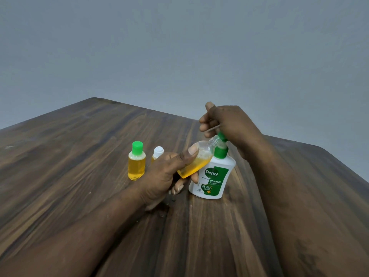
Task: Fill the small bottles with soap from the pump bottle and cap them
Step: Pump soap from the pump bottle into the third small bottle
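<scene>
Wooden table [79,156], dark grain, against a plain grey wall [179,47]. 3 small bottles in view, plus 1 pump bottle [211,178]. The pump bottle stands upright right of centre, near the table's middle: white body, green label reading "Dettol Original", green collar and green pump head. Right hand [227,120] sits on top of the pump head with its fingers curled down over it; how firmly it clasps cannot be judged, as the hand covers most of the head. Left hand [163,176] grips the open small bottle [199,158], thumb across the upper side and fingers wrapped beneath. This bottle is clear plastic with no cap, tilted with its base toward the person and its neck raised to the right, mouth against the pump's spout just above the green collar. Amber-yellow soap lies pooled in its lower half, with pale froth along the liquid's top edge; the upper part toward the neck is clear. Its side touches the pump bottle's shoulder. Left of the hand, the green-capped bottle [136,162] stands upright on the table, amber soap up to the shoulder, a ring of bubbles under the cap. Just beside it, the white-capped bottle [158,151] stands partly hidden behind the left hand's knuckles; only the cap and a sliver of amber below it show.
</scene>
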`<state>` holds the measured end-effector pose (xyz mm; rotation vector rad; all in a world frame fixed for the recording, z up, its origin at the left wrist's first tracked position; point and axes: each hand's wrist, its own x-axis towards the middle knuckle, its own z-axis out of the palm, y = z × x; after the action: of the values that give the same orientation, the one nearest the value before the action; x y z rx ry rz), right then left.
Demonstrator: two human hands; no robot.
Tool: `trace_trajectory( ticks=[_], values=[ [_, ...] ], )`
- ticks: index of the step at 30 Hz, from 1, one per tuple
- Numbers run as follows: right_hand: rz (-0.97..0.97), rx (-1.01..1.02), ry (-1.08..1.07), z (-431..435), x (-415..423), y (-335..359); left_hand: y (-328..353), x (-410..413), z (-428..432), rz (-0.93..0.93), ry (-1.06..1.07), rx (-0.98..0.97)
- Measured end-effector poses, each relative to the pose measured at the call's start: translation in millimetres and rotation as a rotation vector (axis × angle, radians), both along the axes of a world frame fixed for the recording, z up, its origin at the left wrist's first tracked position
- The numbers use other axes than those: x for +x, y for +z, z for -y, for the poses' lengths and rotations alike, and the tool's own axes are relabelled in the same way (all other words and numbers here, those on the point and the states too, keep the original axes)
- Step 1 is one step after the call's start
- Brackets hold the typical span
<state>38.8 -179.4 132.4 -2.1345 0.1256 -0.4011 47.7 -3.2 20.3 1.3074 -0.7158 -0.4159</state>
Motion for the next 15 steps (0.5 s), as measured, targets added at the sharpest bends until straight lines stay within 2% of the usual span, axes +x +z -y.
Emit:
trace_trajectory(
  ticks=[5,10,15],
  values=[
    [0.081,0.099,-0.078,-0.1,1.6,3.9,1.4,-0.3,0.4,-0.011,0.001,0.005],
    [-0.122,0.006,0.030,-1.0,2.7,-6.4,1.9,-1.6,-0.2,0.004,-0.010,-0.011],
    [-0.208,-0.046,0.021,-5.3,0.0,-9.0,2.4,-2.5,-1.5,0.003,0.001,-0.005]
  ],
)
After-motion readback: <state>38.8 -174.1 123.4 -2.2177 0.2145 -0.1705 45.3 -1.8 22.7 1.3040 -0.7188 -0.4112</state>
